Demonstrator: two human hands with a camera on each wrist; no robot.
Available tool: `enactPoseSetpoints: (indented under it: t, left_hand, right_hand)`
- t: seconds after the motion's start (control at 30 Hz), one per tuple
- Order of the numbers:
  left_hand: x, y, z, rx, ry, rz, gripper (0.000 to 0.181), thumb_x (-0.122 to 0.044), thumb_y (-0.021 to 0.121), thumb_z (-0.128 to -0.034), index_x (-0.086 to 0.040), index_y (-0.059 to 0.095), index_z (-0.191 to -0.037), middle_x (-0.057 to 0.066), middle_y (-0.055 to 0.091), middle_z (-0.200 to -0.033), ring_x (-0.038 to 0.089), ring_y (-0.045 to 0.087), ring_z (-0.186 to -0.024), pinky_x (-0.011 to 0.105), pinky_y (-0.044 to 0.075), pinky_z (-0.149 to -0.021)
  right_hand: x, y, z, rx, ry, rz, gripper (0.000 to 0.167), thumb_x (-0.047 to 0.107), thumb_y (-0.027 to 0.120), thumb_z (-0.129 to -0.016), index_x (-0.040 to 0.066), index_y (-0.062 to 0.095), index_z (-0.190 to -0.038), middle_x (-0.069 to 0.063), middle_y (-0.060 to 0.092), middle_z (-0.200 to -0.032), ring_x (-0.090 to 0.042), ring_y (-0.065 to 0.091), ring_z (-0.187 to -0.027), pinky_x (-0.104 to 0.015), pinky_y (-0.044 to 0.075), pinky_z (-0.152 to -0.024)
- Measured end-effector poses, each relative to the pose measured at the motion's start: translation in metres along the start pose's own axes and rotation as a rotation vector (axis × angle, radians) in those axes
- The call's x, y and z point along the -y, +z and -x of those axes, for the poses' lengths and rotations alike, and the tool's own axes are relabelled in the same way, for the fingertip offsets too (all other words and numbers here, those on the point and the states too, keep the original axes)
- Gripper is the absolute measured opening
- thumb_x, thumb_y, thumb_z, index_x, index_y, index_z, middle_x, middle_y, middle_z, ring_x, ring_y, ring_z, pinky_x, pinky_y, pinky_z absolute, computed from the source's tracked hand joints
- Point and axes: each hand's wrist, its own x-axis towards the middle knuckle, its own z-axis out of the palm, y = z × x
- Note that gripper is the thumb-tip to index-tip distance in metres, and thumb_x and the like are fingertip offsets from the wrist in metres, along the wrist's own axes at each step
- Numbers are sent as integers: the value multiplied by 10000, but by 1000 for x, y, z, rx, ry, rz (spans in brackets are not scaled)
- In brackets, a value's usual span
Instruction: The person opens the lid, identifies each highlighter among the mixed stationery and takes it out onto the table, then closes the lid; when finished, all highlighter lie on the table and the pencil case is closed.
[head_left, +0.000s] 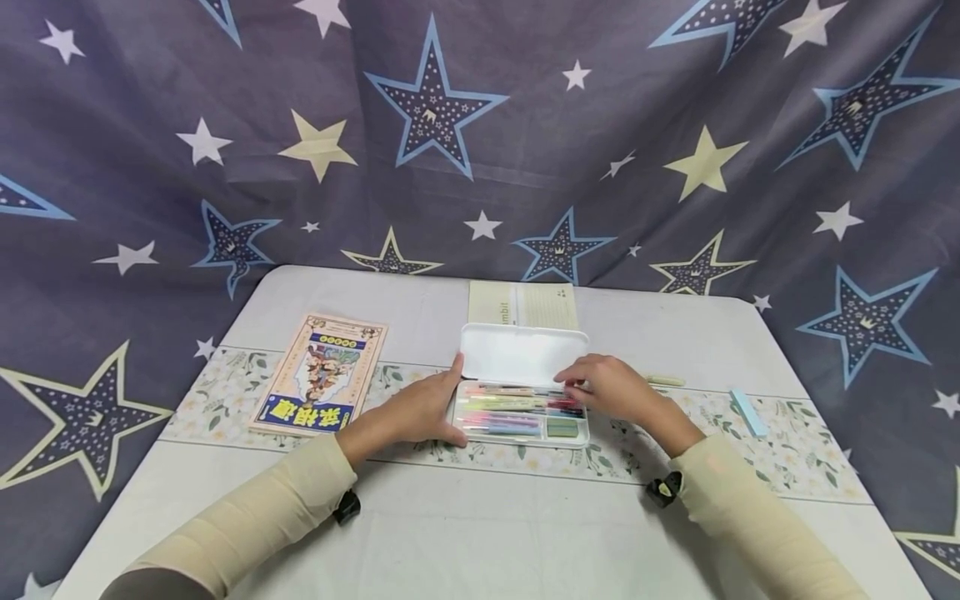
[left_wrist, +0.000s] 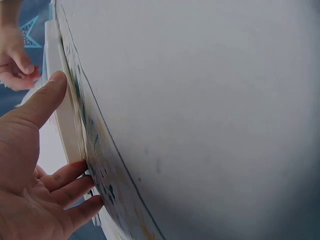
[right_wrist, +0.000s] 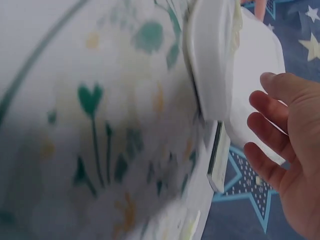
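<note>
A white pen case [head_left: 525, 353] lies with its lid up on the floral strip, several coloured pens [head_left: 501, 423] and a green block [head_left: 562, 428] inside. My left hand [head_left: 424, 408] rests against the case's left side, thumb and fingers spread; in the left wrist view that hand [left_wrist: 37, 165] touches the case's wall [left_wrist: 67, 115]. Over the right end of the case is my right hand [head_left: 611, 387], its fingertips above the pens. The right wrist view shows this hand [right_wrist: 295, 135] with bent, separated fingers and nothing between them, beside the case [right_wrist: 212, 60].
A book [head_left: 321, 375] with an illustrated cover lies left of the case. Behind the lid is a pale notebook [head_left: 540, 305]. To the right are a small yellowish item [head_left: 666, 380] and a light blue strip [head_left: 748, 413]. A star-patterned curtain [head_left: 525, 150] hangs behind the table.
</note>
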Motion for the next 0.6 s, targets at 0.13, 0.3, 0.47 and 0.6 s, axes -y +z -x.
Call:
enactPoseSetpoints:
  t: [0.13, 0.3, 0.47, 0.6]
  left_hand:
    - [0, 0, 0, -1, -4, -2, 1428, -534, 898, -712, -2, -68, -1620, 211, 305, -1650, 349, 401, -1486, 459, 389, -1190]
    - [-1, 0, 1, 8, -15, 6, 1423, -530, 899, -714, -12, -65, -1623, 206, 304, -1653, 348, 390, -1493, 462, 379, -1197]
    - [-1, 0, 0, 6, -11, 14, 1423, -519, 904, -713, -11, -66, -1623, 206, 307, -1651, 347, 396, -1490, 463, 382, -1195]
    - [1, 1, 0, 5, -10, 9, 1423, -529, 899, -715, -10, -66, -1623, 205, 324, -1645, 341, 407, -1484, 459, 391, -1189]
  right_hand:
    - [9, 6, -6, 40, -28, 13, 191, 174, 755, -927, 129, 794, -1109, 4, 774, -991, -161, 712, -906, -379, 593, -826]
    - [14, 15, -10, 47, -73, 38, 190, 209, 762, -925, 151, 799, -1102, 20, 761, -966, -139, 698, -867, -338, 592, -779]
    - [16, 23, -13, 38, -90, 57, 179, 212, 759, -928, 160, 805, -1093, 32, 750, -928, -119, 677, -821, -292, 572, -715]
    - [17, 25, -14, 30, -85, 53, 175, 210, 767, -920, 160, 808, -1082, 38, 751, -919, -117, 676, -815, -289, 570, -707]
